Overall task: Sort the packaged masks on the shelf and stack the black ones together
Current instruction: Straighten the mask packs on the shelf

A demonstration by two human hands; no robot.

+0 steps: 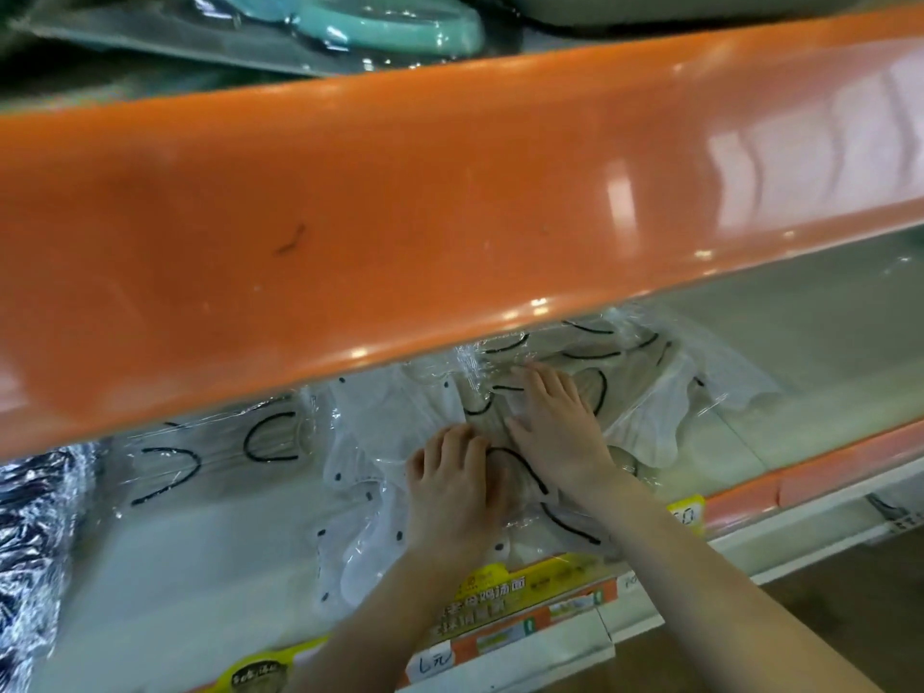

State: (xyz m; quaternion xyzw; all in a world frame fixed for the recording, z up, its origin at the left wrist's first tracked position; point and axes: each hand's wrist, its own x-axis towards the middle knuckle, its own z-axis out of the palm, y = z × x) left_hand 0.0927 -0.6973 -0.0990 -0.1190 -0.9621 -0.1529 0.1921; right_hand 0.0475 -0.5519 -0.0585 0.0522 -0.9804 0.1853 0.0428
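Note:
Clear plastic packets of pale masks with black ear loops (585,352) lie in a loose pile on the lower shelf (825,342). White packets with black dots (360,472) sit left of centre, and another clear packet with black loops (220,457) lies further left. My left hand (452,485) curls its fingers onto the pile in the middle. My right hand (555,422) presses flat on the clear packets just behind it. The two hands touch. No plainly black mask packet shows; the pile's back is hidden by the orange shelf edge.
A wide orange shelf edge (400,217) overhangs the pile and blocks the view behind. Crinkled dark silver packaging (35,532) fills the far left. Yellow and orange price labels (510,602) line the front rail. A teal item (390,27) rests on the upper shelf.

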